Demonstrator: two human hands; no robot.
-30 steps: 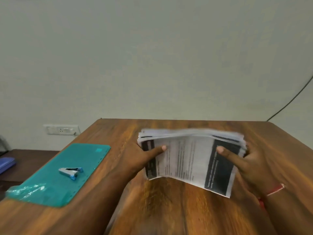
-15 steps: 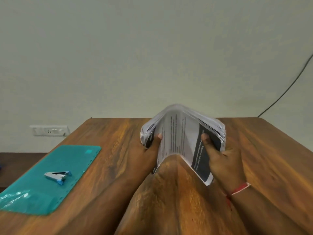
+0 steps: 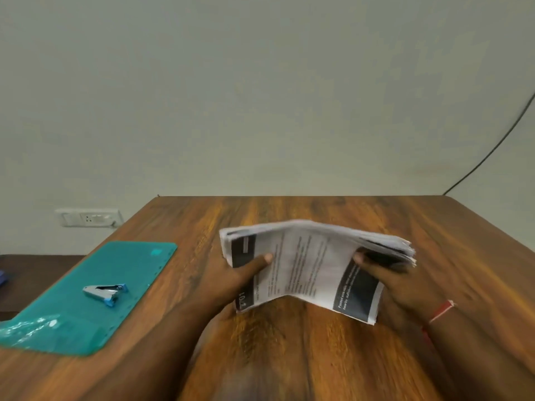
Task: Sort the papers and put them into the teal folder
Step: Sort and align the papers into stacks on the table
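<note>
I see the stack of papers (image 3: 312,264) eased from the steep tent of half a second ago into a shallow arch over the middle of the wooden table (image 3: 289,357). The left hand (image 3: 231,287) and right hand (image 3: 399,287) grip its ends, thumbs pressed on the top sheet, fingers hidden behind. The teal folder (image 3: 95,314) lies flat, well apart at the table's left edge, with a staple remover (image 3: 105,292) on it and open wood between.

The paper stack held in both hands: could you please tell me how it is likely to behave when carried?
The paper stack probably flops: it arches up between the left hand and right hand. Its edges by the right hand are fanned and uneven, so sheets may slip out. It looks thick, so likely heavy for one hand.
</note>
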